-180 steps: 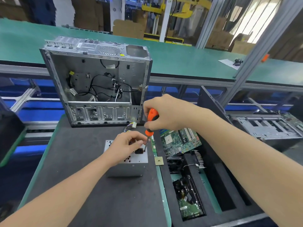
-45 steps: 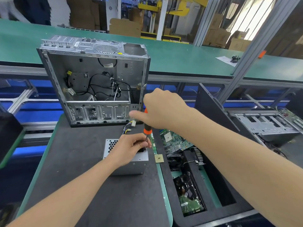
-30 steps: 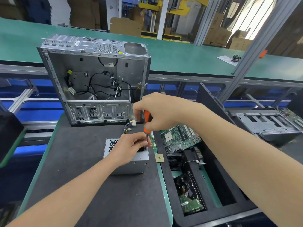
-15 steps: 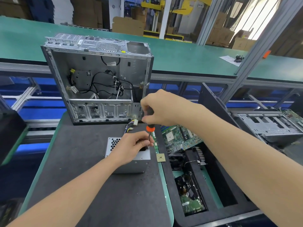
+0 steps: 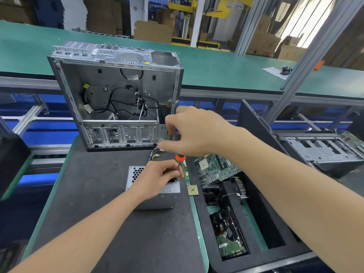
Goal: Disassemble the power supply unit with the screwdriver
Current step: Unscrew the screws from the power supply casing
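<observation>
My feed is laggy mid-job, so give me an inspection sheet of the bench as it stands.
Surface: dark mat, green-edged.
Job's things: power supply flat on mat; screwdriver tip-down over its top.
Clutter: small chip beside power supply; circuit board and drive in foam tray.
Hands: left hand rests on power supply, pinching screwdriver shaft; right hand grips handle, blurred.
Cables: wire bundle behind power supply; black cables inside open computer case.
Surroundings: green bench, cardboard boxes behind.
</observation>
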`<action>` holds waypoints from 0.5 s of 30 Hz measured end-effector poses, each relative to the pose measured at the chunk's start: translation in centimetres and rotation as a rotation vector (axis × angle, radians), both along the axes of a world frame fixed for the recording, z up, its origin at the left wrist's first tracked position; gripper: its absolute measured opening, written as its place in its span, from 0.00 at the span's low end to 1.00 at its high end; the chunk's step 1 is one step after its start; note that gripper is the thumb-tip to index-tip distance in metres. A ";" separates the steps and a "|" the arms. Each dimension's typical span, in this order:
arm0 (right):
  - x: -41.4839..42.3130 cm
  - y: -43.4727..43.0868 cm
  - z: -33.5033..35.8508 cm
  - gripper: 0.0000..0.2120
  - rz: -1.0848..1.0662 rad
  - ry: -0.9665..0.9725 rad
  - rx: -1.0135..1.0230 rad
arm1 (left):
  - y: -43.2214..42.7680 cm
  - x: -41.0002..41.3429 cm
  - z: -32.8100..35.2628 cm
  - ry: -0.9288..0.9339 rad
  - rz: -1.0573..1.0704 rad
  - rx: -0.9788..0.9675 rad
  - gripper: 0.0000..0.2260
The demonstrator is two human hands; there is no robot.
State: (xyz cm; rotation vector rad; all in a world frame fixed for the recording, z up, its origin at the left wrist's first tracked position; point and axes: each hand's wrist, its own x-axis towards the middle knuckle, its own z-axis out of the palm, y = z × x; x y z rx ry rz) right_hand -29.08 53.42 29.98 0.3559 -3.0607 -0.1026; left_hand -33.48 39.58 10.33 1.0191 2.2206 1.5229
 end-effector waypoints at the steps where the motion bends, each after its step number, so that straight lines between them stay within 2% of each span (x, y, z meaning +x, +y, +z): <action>1: 0.0 -0.2 -0.3 0.26 -0.061 0.079 0.055 | 0.0 0.0 0.0 0.001 0.002 -0.004 0.11; 4: -0.3 -1.0 -0.9 0.34 -0.238 0.162 0.162 | 0.0 0.1 0.1 0.008 0.009 -0.024 0.11; 6: -0.6 -0.8 -1.0 0.31 -0.286 0.041 0.032 | 0.0 0.2 0.3 0.001 0.000 -0.019 0.11; 8: -0.9 -0.3 -0.6 0.25 -0.216 -0.084 -0.070 | 0.0 0.2 0.5 -0.019 -0.003 -0.008 0.11; 11: -0.8 0.2 0.2 0.08 -0.060 -0.173 -0.112 | -0.2 0.1 0.4 0.001 -0.018 -0.041 0.12; 15: -0.5 0.5 0.4 0.12 0.003 -0.198 -0.185 | -0.2 0.2 0.7 0.086 -0.043 -0.087 0.16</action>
